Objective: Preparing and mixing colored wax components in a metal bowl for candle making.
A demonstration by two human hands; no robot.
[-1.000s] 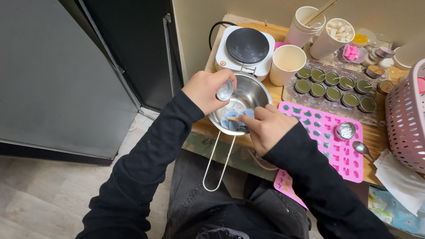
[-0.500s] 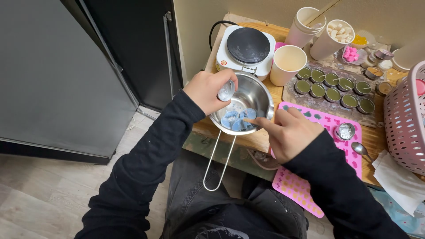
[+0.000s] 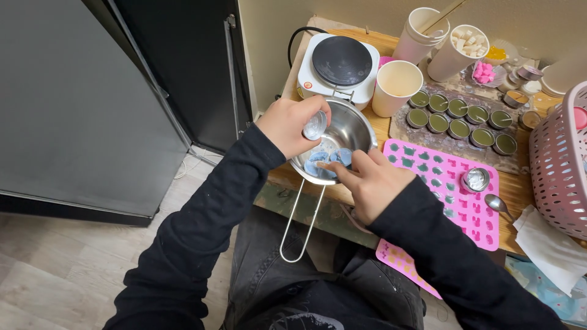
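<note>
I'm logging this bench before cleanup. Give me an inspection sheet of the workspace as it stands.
Surface: wooden table, crowded.
Job's things: steel pot holding blue pieces; small tin.
Clutter: pink mould, filled tins, cups, hotplate, spoon, pink basket.
Hands: left hand holds the small tin over the pot; right hand fingers touch the blue pieces.
Cables: black cord behind hotplate.
Surroundings: dark cabinet, pale floor.
</note>
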